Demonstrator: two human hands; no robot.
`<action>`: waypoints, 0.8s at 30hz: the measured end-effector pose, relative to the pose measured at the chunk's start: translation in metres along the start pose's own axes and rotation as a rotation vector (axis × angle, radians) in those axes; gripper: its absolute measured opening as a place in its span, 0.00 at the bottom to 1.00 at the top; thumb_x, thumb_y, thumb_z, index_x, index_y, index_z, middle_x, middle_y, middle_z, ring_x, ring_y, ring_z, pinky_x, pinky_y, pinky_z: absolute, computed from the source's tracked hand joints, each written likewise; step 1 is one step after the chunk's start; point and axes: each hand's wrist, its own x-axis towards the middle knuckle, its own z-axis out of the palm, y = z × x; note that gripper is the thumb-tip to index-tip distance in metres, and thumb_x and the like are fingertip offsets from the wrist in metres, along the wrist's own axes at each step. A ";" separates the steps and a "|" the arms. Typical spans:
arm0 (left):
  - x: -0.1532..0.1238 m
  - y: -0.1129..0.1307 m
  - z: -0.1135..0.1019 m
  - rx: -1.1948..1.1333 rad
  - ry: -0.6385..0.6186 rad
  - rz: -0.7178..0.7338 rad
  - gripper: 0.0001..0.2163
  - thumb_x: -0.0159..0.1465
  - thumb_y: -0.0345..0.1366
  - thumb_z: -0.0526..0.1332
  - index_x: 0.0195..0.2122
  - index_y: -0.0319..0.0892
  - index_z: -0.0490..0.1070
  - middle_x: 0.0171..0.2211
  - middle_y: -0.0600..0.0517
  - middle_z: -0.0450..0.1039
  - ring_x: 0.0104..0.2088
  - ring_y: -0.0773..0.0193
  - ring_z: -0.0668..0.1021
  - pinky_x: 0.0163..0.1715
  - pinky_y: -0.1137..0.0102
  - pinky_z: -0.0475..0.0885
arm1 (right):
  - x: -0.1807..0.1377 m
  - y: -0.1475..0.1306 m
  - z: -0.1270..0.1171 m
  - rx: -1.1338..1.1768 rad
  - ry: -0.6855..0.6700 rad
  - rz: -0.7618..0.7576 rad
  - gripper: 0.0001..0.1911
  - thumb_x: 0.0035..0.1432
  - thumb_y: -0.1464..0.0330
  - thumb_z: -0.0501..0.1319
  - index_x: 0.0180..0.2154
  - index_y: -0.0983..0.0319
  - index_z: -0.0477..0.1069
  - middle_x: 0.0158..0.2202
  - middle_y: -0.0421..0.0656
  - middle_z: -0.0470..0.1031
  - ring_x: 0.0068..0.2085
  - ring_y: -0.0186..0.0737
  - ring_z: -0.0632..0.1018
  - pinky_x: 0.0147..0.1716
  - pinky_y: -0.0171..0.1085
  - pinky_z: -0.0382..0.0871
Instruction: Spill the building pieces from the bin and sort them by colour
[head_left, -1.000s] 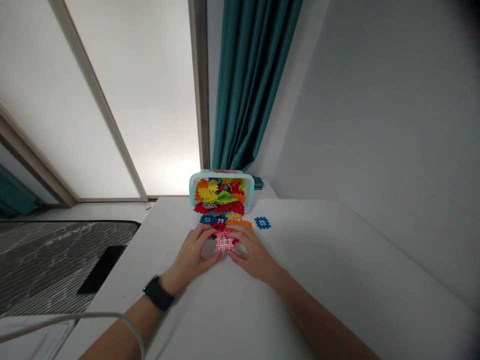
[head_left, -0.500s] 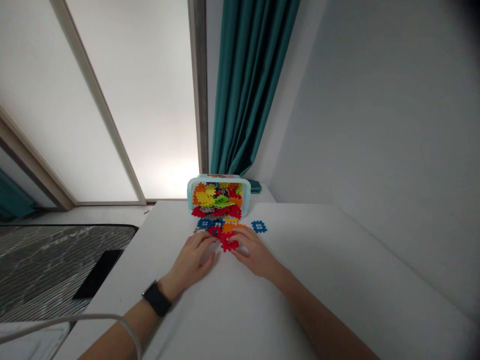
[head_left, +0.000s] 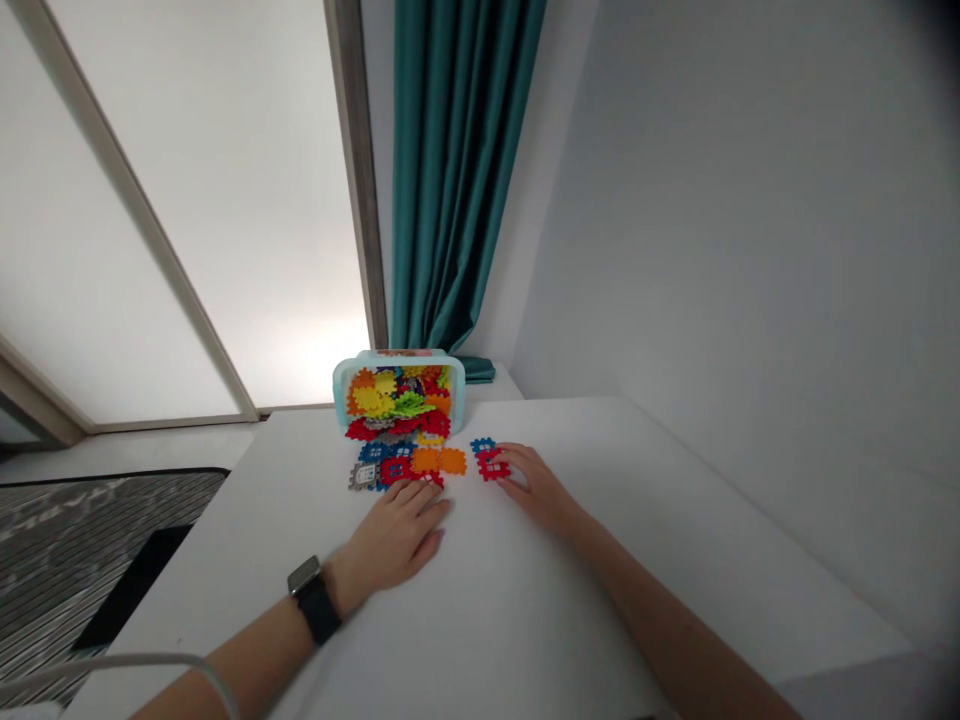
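Observation:
A light blue box (head_left: 341,385) lies tipped on its side on the white table (head_left: 510,600), spilling colourful interlocking plastic tiles (head_left: 397,400). Several loose tiles lie in front of it, among them two orange ones (head_left: 439,460). My left hand (head_left: 394,540), with a black watch on the wrist, rests flat on the table with its fingers spread, fingertips close to the loose tiles. My right hand (head_left: 536,490) lies to the right, its fingertips on a red tile (head_left: 491,465) that sits beside a blue tile (head_left: 481,445).
A teal curtain (head_left: 457,170) hangs behind the box, next to a pale sliding panel (head_left: 210,200). A grey wall runs along the table's right side. A striped dark mat (head_left: 82,530) lies on the floor at the left. A white cable (head_left: 127,665) crosses my left forearm.
The pink-and-red tile held between both hands has come down; my right hand has slid a red tile out to the right beside the blue one. My left hand has flattened on the table.

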 end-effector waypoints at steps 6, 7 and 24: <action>0.043 0.011 0.019 0.038 -0.009 -0.009 0.18 0.70 0.41 0.54 0.59 0.42 0.67 0.60 0.43 0.69 0.60 0.50 0.70 0.61 0.54 0.61 | -0.008 0.030 -0.015 -0.055 0.036 0.064 0.13 0.64 0.67 0.57 0.49 0.58 0.74 0.56 0.50 0.74 0.59 0.51 0.73 0.61 0.55 0.65; 0.051 0.012 0.023 0.049 -0.006 -0.021 0.19 0.71 0.42 0.54 0.60 0.41 0.66 0.60 0.42 0.69 0.61 0.50 0.69 0.62 0.54 0.60 | -0.010 0.034 -0.016 -0.071 0.038 0.075 0.13 0.64 0.67 0.57 0.49 0.58 0.74 0.56 0.49 0.75 0.59 0.51 0.73 0.61 0.55 0.65; 0.086 0.014 0.046 0.083 0.056 -0.159 0.20 0.71 0.42 0.53 0.59 0.38 0.66 0.60 0.40 0.70 0.60 0.50 0.70 0.63 0.52 0.58 | -0.004 0.043 -0.010 -0.268 0.036 0.183 0.17 0.60 0.73 0.58 0.50 0.58 0.74 0.62 0.50 0.70 0.63 0.52 0.69 0.60 0.56 0.64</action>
